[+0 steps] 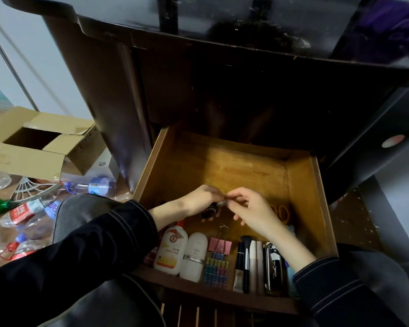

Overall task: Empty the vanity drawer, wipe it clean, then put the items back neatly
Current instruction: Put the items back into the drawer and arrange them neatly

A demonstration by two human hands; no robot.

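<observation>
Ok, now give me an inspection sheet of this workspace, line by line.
Surface: drawer pulled open, wooden floor bare at the back.
Job's things: along the front, white bottle, second white bottle, pink clip, small coloured clips, brush, black case; scissors partly under the right hand.
Clutter: cardboard box and plastic bottles on the floor at left.
Grippers: left hand and right hand both pinch a small object over the drawer.
Cables: nothing seen.
Surroundings: dark vanity; purple cloth at upper right.
</observation>
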